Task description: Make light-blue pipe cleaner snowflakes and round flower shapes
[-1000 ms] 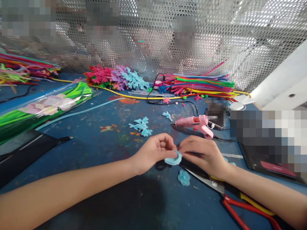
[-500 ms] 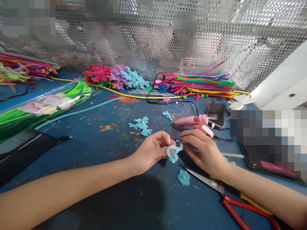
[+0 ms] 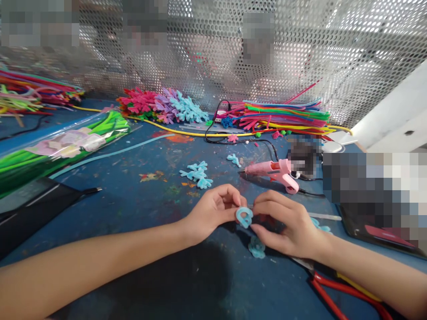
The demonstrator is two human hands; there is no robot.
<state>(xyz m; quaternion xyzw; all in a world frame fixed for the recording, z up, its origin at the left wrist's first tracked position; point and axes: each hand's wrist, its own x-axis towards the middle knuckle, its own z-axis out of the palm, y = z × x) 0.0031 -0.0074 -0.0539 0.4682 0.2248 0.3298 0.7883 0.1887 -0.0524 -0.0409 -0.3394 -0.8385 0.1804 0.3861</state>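
Between finger and thumb, my left hand (image 3: 213, 213) pinches a light blue pipe cleaner (image 3: 244, 218) curled into a small ring. My right hand (image 3: 290, 220) has its curved fingers and thumb at the ring's right edge, closed about it. Just under the right thumb lies a light blue pipe-cleaner flower (image 3: 256, 247) on the table. Red-handled scissors (image 3: 328, 289) lie beneath my right wrist, their blades mostly hidden by the hand. A pink glue gun (image 3: 270, 170) rests on its side beyond the right hand.
Light blue branched pieces (image 3: 197, 174) lie ahead on the blue table (image 3: 140, 266). Bundled pipe cleaners (image 3: 283, 115) and a pile of coloured branched pieces (image 3: 167, 106) line the perforated metal screen (image 3: 213, 53). A plastic bag of green pipe cleaners (image 3: 66, 142) lies left, a dark tablet (image 3: 376, 231) right.
The pipe cleaner's loose curl has closed into a tighter ring. My right hand has come down and inward, its thumb now beside the ring and covering the scissor blades.
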